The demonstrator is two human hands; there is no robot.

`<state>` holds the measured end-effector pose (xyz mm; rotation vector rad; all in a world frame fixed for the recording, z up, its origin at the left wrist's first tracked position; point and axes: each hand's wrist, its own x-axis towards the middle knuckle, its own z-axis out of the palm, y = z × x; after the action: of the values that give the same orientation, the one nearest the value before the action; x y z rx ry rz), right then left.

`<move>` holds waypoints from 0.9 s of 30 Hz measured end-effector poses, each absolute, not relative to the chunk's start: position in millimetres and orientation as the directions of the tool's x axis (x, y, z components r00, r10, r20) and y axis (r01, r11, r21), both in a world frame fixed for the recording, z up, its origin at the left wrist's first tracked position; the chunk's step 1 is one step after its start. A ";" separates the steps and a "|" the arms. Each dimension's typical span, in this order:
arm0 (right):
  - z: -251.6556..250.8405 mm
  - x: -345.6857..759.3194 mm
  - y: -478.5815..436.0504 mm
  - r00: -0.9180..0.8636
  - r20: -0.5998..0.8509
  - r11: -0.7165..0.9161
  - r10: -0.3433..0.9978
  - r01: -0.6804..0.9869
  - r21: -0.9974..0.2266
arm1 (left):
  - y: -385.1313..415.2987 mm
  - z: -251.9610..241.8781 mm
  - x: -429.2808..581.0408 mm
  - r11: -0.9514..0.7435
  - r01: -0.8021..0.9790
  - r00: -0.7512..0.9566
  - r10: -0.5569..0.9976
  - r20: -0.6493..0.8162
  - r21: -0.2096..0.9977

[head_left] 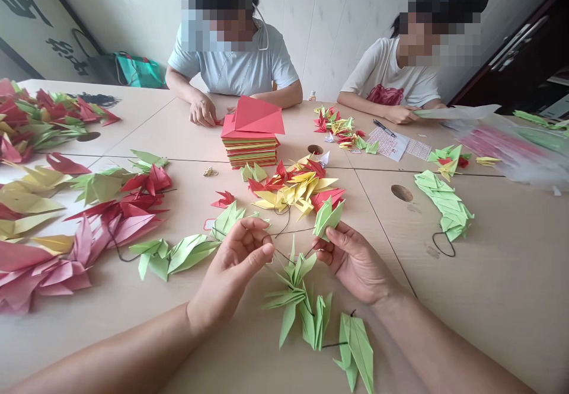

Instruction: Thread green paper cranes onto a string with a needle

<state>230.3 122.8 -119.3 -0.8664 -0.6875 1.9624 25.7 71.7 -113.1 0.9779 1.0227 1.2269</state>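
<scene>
My right hand [355,260] pinches a folded green paper crane [328,219] between thumb and fingers. My left hand [240,258] is closed, thumb against curled fingers, at the end of a dark string [282,256]; the exact grip is partly hidden. The string runs towards my right hand. Just below both hands hangs or lies a cluster of green cranes [296,281] threaded on the string, and further green cranes [355,346] follow towards me. Left of my left hand, more green cranes [191,252] lie on a string.
A stack of red, yellow and green paper [251,139] stands ahead. Yellow and red cranes [293,186] lie before it. Pink and red cranes [84,258] spread leftward. A green crane chain [444,204] lies right, beyond a table hole [402,192]. Two people sit opposite.
</scene>
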 end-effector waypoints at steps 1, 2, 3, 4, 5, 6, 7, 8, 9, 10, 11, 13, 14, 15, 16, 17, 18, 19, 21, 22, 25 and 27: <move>-118.9 230.3 122.7 -0.399 -0.299 -0.475 0.867 -0.480 -0.737 | 71.4 -114.0 26.1 0.077 -0.242 0.059 0.996 -0.065 0.967; -118.6 230.3 122.4 -0.413 -0.285 -0.472 0.865 -0.473 -0.744 | 71.2 -114.7 26.6 0.071 -0.221 0.064 0.996 -0.059 0.973; -118.4 230.4 122.1 -0.426 -0.271 -0.466 0.863 -0.467 -0.751 | 71.0 -115.2 27.2 0.068 -0.189 0.072 0.996 -0.055 0.980; -118.3 230.5 121.7 -0.438 -0.258 -0.462 0.861 -0.462 -0.757 | 70.8 -115.7 27.6 0.053 -0.142 0.078 0.996 -0.042 0.988; -118.3 230.7 121.3 -0.445 -0.249 -0.457 0.861 -0.460 -0.761 | 70.6 -116.0 28.0 0.023 -0.073 0.081 0.997 -0.018 0.997; -118.4 230.9 121.0 -0.447 -0.244 -0.455 0.861 -0.461 -0.762 | 70.3 -116.3 28.2 -0.022 0.017 0.085 0.996 0.021 1.000; -118.4 231.1 120.7 -0.448 -0.241 -0.453 0.861 -0.462 -0.763 | 69.8 -116.4 28.3 -0.080 0.123 0.091 0.993 0.069 0.989; -118.5 231.2 120.5 -0.448 -0.237 -0.450 0.862 -0.464 -0.763 | 69.1 -116.5 28.3 -0.139 0.233 0.097 0.988 0.120 0.962; -118.6 231.2 120.3 -0.450 -0.233 -0.448 0.862 -0.463 -0.765 | 68.1 -116.6 28.4 -0.188 0.337 0.103 0.981 0.162 0.923; -118.7 231.1 120.1 -0.454 -0.228 -0.446 0.861 -0.460 -0.767 | 67.1 -116.7 28.6 -0.219 0.427 0.107 0.976 0.192 0.877; -118.8 231.0 119.8 -0.461 -0.222 -0.444 0.859 -0.457 -0.771 | 65.9 -116.8 28.9 -0.237 0.501 0.112 0.972 0.208 0.832; -119.0 230.6 119.1 -0.479 -0.209 -0.442 0.852 -0.449 -0.777 | 64.0 -117.1 29.9 -0.254 0.612 0.133 0.967 0.218 0.749; -119.0 230.3 118.7 -0.486 -0.205 -0.442 0.849 -0.445 -0.779 | 63.4 -117.3 30.5 -0.261 0.653 0.152 0.965 0.216 0.711; -119.0 230.0 118.2 -0.490 -0.202 -0.441 0.848 -0.442 -0.781 | 63.4 -117.6 31.0 -0.268 0.688 0.171 0.963 0.208 0.675; -118.9 229.8 117.7 -0.493 -0.199 -0.439 0.847 -0.437 -0.785 | 63.7 -117.8 31.5 -0.269 0.715 0.186 0.963 0.196 0.645; -118.8 229.5 117.2 -0.496 -0.198 -0.438 0.845 -0.430 -0.789 | 64.5 -117.9 31.8 -0.268 0.735 0.202 0.963 0.177 0.623; -118.6 229.3 116.9 -0.500 -0.198 -0.437 0.843 -0.423 -0.794 | 65.6 -117.8 32.1 -0.263 0.746 0.214 0.965 0.154 0.612; -118.3 229.2 116.8 -0.503 -0.197 -0.435 0.842 -0.416 -0.798 | 66.8 -117.4 32.3 -0.255 0.750 0.228 0.966 0.123 0.610; -117.8 229.1 117.2 -0.501 -0.195 -0.432 0.843 -0.416 -0.800 | 69.0 -115.8 32.7 -0.230 0.745 0.254 0.966 0.052 0.626; -117.5 229.2 117.8 -0.489 -0.198 -0.430 0.849 -0.423 -0.797 | 69.7 -114.6 32.9 -0.217 0.737 0.262 0.965 0.024 0.640; -117.4 230.0 121.0 -0.406 -0.225 -0.416 0.886 -0.478 -0.774 | 69.7 -109.9 33.2 -0.187 0.705 0.273 0.962 -0.018 0.684; -118.0 230.7 123.5 -0.343 -0.260 -0.413 0.903 -0.521 -0.747 | 68.9 -106.5 33.0 -0.186 0.681 0.294 0.955 -0.032 0.709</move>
<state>230.7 123.5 -118.0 -0.8324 -0.6932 1.8913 33.0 68.9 -106.5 1.9449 1.4560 0.5687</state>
